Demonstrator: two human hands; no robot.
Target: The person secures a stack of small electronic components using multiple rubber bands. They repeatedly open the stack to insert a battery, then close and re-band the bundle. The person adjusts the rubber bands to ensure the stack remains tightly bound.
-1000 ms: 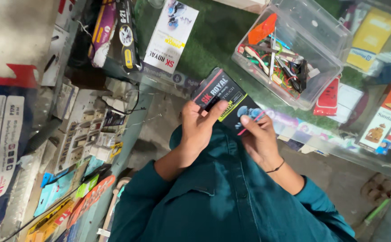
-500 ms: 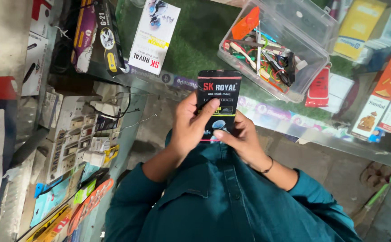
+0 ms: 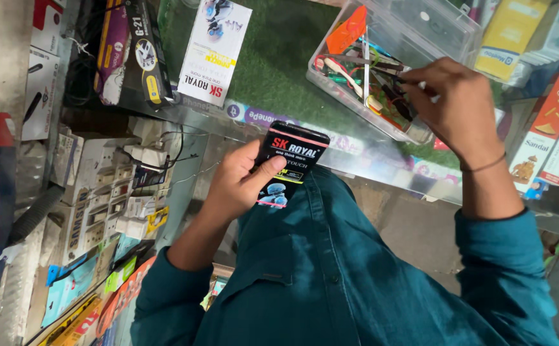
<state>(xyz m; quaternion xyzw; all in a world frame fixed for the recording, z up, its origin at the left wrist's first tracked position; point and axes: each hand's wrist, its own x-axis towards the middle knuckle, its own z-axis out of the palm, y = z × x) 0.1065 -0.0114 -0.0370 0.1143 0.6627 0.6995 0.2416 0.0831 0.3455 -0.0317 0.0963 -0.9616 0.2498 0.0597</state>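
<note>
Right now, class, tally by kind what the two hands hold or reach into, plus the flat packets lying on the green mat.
Black packet in the left hand: 1
Clear plastic box the right hand reaches into: 1
White flat packets on the green mat: 1
Total: 3

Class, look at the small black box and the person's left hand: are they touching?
Touching. The head view shows the left hand wrapped around the black box, thumb pressed across its front, fingers behind it.

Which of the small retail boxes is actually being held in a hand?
The black box with the pink edge, gripped by the left hand against the teal shirt. The white box lies untouched on the green mat.
</note>
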